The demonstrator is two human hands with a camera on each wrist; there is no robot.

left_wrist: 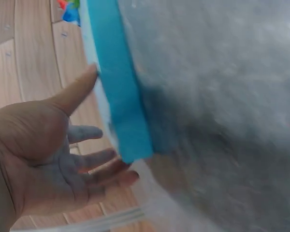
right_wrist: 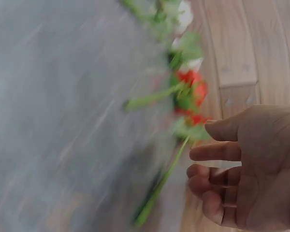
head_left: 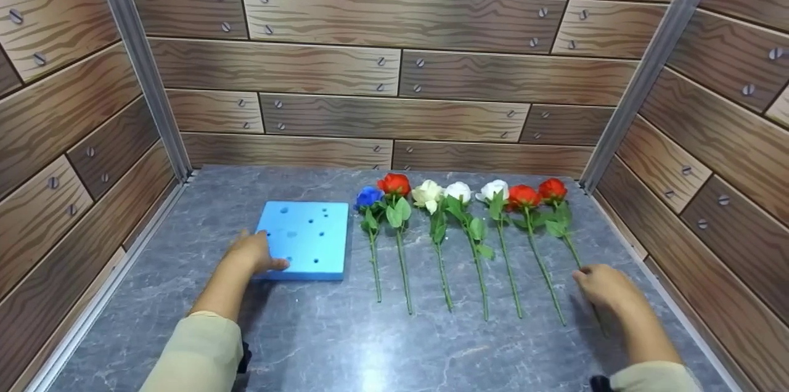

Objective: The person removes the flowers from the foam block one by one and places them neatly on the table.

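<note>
My left hand (head_left: 251,253) touches the left edge of a light blue foam block (head_left: 330,238) with round holes in its top. In the left wrist view the thumb rests against the block and the other fingers reach along its side, loosely extended. At the far right my right hand (head_left: 607,287) hovers over the lower stem of the rightmost red rose (head_left: 553,188). The right wrist view shows the thumb and index finger apart, the other fingers loosely bent, and the rose stem (right_wrist: 164,186) beyond the fingertips with nothing held.
In a row right of the block lie a blue rose (head_left: 368,196), a red rose (head_left: 394,183), a cream rose (head_left: 428,195), white roses (head_left: 457,191) and another red rose (head_left: 524,196), stems toward me. Wood-patterned walls (head_left: 394,71) enclose the grey marbled table (head_left: 382,343).
</note>
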